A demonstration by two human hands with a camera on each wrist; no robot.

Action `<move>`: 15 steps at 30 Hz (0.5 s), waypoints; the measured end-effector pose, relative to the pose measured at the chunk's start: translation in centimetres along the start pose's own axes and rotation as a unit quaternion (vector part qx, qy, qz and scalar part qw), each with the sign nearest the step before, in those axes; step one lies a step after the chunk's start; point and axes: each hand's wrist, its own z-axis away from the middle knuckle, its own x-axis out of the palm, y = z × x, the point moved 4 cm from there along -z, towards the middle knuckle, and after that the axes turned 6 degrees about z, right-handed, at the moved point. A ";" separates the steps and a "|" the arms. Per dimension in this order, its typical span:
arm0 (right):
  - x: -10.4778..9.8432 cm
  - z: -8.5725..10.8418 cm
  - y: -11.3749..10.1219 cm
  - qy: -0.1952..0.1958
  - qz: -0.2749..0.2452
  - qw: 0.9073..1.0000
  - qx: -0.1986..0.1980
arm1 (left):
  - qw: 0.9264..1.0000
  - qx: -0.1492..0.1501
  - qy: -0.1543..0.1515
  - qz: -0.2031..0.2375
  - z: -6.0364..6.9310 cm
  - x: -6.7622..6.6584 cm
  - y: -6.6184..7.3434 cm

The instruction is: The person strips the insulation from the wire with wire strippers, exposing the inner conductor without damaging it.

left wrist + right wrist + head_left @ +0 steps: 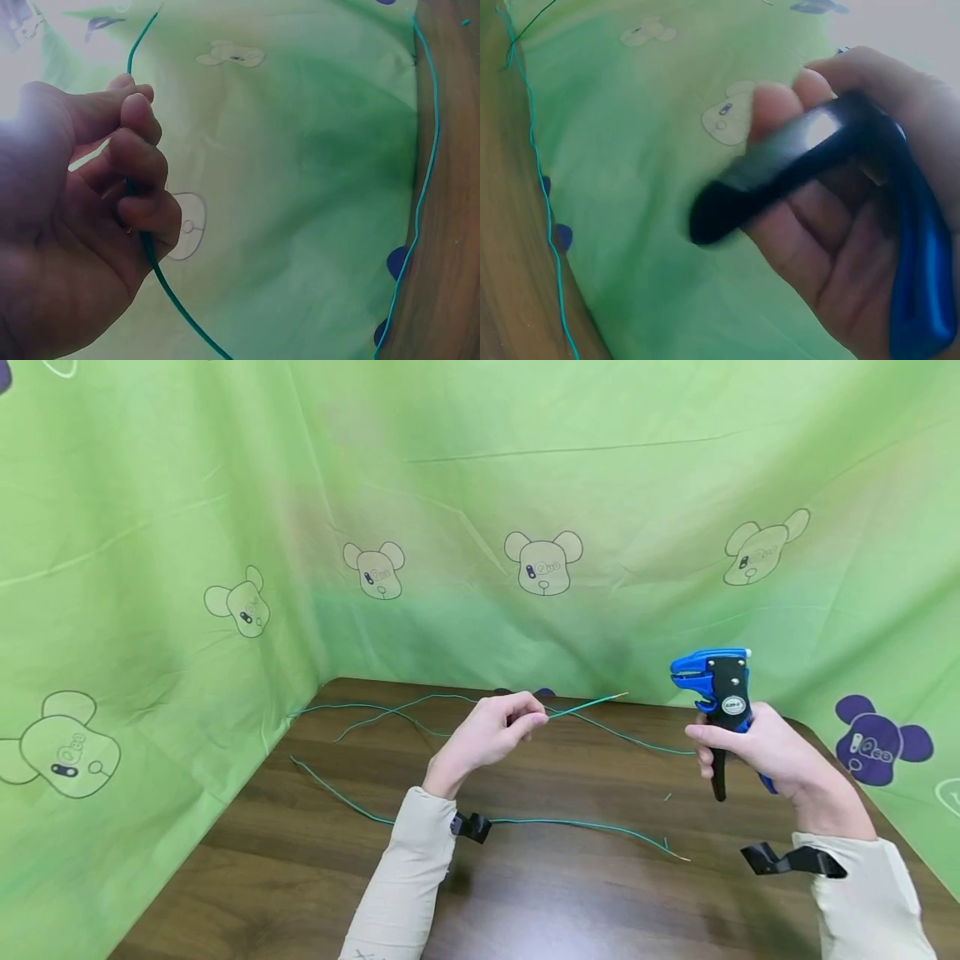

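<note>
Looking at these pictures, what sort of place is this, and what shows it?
Probably a screened-off workspace for light wiring: green cartoon-print fabric hangs behind and beside a wood-grain table, green wires lie on it, and a wire stripper is held above.

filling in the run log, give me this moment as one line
left hand: pinches bare-tipped green wire; right hand: grips blue-black wire stripper; stripper and wire: apart; table: other green wires

Creased off-white sleeves (408, 868), black bent wrist brackets (472, 827) — bare hands (483, 731)
</note>
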 end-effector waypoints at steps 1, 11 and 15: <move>-0.1 0.0 0.0 -0.001 -0.007 1.000 -0.001 | 1.000 -0.001 0.001 0.001 0.0 0.2 -0.1; 0.0 0.0 -0.3 -0.025 0.026 0.999 -0.017 | 1.000 -0.012 -0.025 -0.006 -0.4 2.2 -0.1; 0.1 0.1 -0.3 -0.055 0.024 0.997 -0.040 | 0.999 -0.018 -0.034 -0.005 -0.5 2.7 -0.2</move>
